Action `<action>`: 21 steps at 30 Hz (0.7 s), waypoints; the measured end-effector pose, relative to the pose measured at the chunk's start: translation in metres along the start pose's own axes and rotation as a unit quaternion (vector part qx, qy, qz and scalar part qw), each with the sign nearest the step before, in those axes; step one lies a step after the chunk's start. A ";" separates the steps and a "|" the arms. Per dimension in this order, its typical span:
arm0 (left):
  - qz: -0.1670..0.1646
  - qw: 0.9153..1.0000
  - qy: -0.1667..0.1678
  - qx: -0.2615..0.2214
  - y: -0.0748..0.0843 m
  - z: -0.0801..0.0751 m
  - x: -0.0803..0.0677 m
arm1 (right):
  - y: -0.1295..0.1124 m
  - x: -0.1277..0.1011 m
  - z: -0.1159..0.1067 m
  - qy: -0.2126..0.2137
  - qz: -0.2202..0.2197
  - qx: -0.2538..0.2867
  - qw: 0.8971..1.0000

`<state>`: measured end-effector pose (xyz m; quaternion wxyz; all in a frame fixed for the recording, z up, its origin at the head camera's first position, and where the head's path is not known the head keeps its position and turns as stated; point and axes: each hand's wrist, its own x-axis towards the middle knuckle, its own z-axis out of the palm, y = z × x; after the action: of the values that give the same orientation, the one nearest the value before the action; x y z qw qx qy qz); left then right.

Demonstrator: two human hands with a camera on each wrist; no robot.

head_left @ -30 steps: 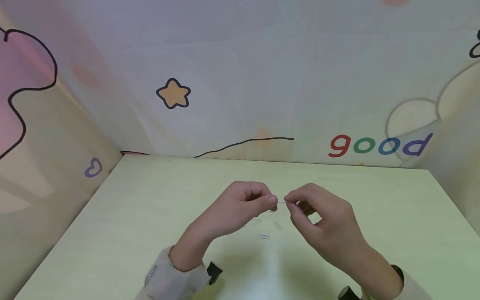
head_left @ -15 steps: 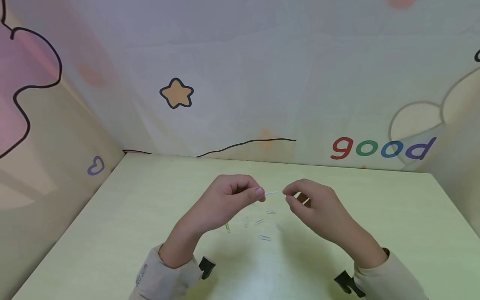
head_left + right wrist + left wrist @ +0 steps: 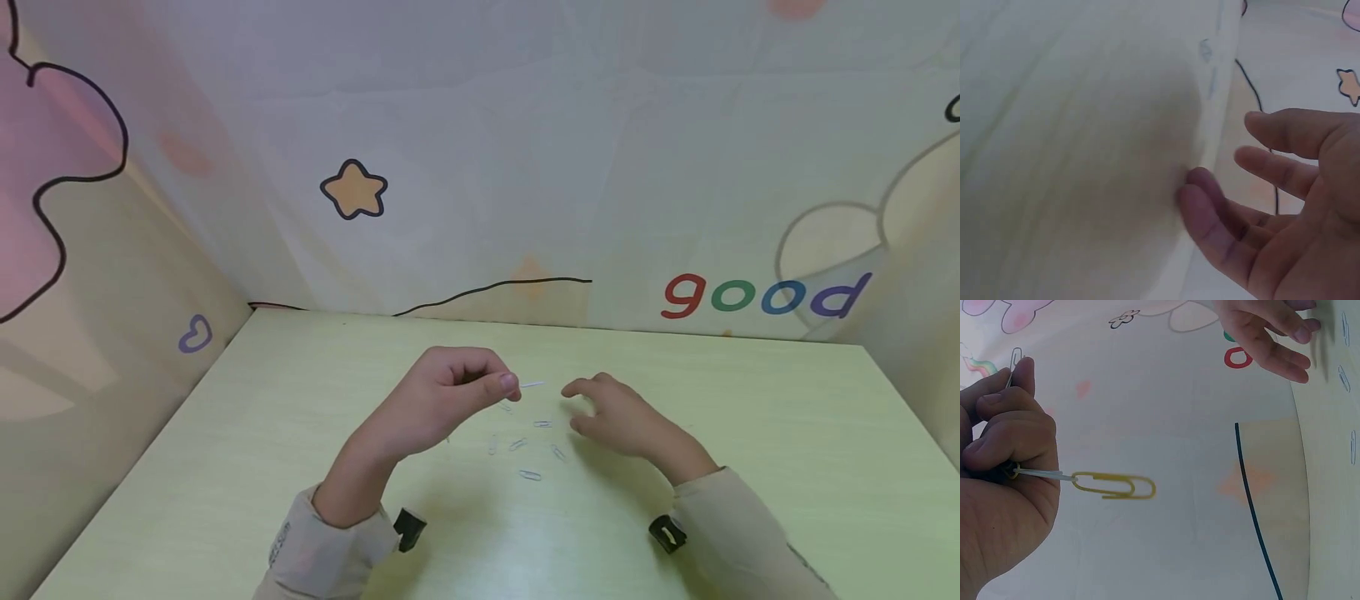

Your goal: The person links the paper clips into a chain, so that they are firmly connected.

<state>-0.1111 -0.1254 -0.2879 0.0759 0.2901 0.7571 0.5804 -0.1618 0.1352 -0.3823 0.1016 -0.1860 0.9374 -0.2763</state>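
Note:
My left hand [image 3: 438,400] is raised over the table and pinches a white paper clip [image 3: 1017,357] between thumb and forefinger, its looped end poking out past the fingertips. In the left wrist view, more of a linked chain comes out from under the curled fingers: a white paper clip [image 3: 1041,474] with a yellow paper clip [image 3: 1114,486] hooked on its end. The rest of the chain is hidden in the palm. My right hand [image 3: 618,417] holds nothing; its fingers are spread above the table, to the right of several loose clips.
Several pale paper clips lie scattered on the light table [image 3: 225,500], among them one paper clip [image 3: 529,475] nearest to me and another paper clip [image 3: 542,424] farther back. A printed backdrop [image 3: 480,167] stands along the table's far edge and sides.
My right hand has let go of the white paper clip, moved away and lowered toward the table with its fingers opening. The left hand has shifted left, keeping the chain.

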 end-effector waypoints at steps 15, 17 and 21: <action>0.006 1.000 -0.001 0.000 -0.001 -0.005 0.001 | 0.020 0.028 0.011 0.015 0.057 0.009 0.998; 0.009 1.000 -0.001 0.000 -0.001 -0.005 0.002 | 0.020 0.028 0.012 0.015 0.055 0.013 0.998; 0.012 1.000 -0.002 -0.003 -0.001 -0.005 0.002 | 0.018 0.028 0.017 0.009 0.031 0.014 0.999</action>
<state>-0.1154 -0.1285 -0.2868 0.0713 0.2997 0.7520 0.5828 -0.1878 0.1300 -0.4085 0.1041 -0.1533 0.9396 -0.2878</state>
